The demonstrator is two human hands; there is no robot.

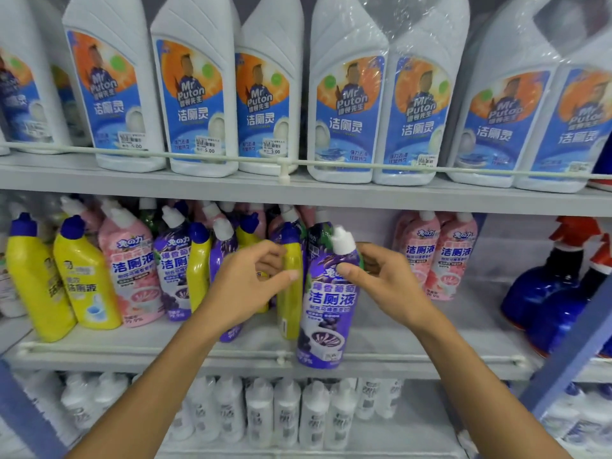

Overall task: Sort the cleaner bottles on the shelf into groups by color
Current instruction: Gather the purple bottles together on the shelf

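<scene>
On the middle shelf (165, 346) stand mixed cleaner bottles. Two yellow bottles (82, 276) with blue caps are at the left, next to a pink bottle (132, 273) and a purple one (172, 270). My right hand (381, 283) grips the neck of a purple bottle (326, 313) with a white cap at the shelf's front edge. My left hand (248, 283) has its fingers curled around a yellow bottle (291, 293) just left of that purple one. Two pink bottles (437, 256) stand together to the right.
White toilet-cleaner bottles (198, 104) with blue labels fill the upper shelf behind a rail. Dark blue spray bottles (543, 293) with red-and-black triggers stand at the right of the middle shelf. Small white bottles (284, 415) line the lower shelf. A bare stretch of middle shelf (397, 329) lies between my right hand and the blue sprayers.
</scene>
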